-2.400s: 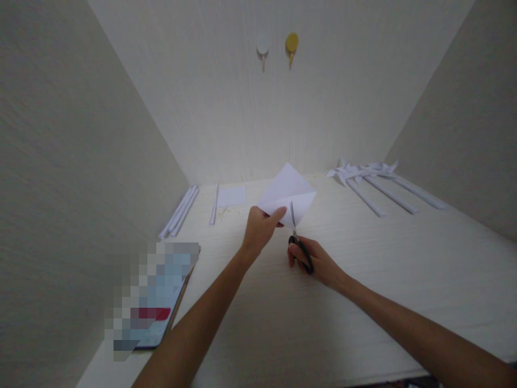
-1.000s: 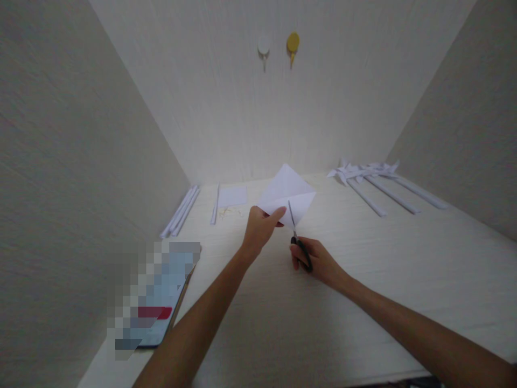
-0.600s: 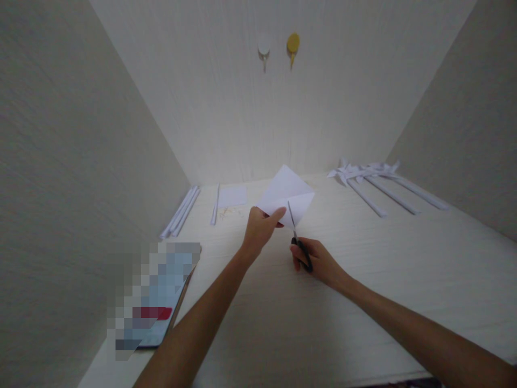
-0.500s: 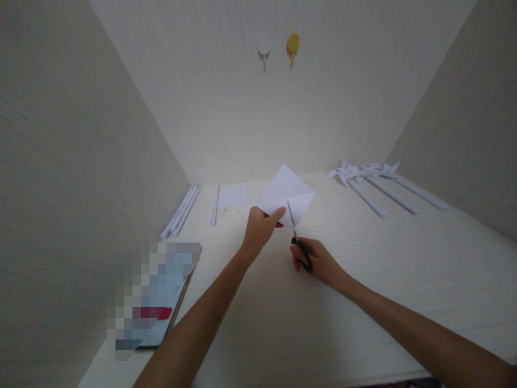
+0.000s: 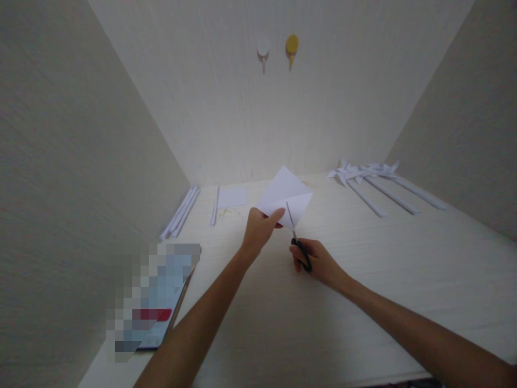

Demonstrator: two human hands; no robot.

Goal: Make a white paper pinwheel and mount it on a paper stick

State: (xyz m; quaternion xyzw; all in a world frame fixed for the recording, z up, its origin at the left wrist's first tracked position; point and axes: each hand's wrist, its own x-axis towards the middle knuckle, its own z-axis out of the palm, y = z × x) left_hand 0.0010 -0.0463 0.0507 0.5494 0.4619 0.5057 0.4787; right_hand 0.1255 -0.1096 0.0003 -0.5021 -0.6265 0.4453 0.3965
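A square of white paper (image 5: pixel 283 186) with a diagonal crease is pinched at its lower left edge by my left hand (image 5: pixel 260 229), thumb on top. It is held above the table with one corner pointing away from me. My right hand (image 5: pixel 313 257) is closed round the black handles of a pair of scissors (image 5: pixel 295 237). Their blade lies over the lower right part of the paper, its tip close to the middle of the sheet. Whether the second blade is under the paper is hidden.
Rolled paper sticks (image 5: pixel 181 213) lie at the left wall, near a single stick (image 5: pixel 215 206), a paper sheet (image 5: pixel 232 196) and small yellowish bits (image 5: pixel 231 213). Paper pinwheels on sticks (image 5: pixel 365 196) lie at the right. A blurred tablet-like device (image 5: pixel 155 334) rests front left. Two hooks (image 5: pixel 291 45) hang on the back wall.
Almost nothing differs. The paper's right corner has shifted very slightly left, and the scissors with it. Both hands keep their holds.
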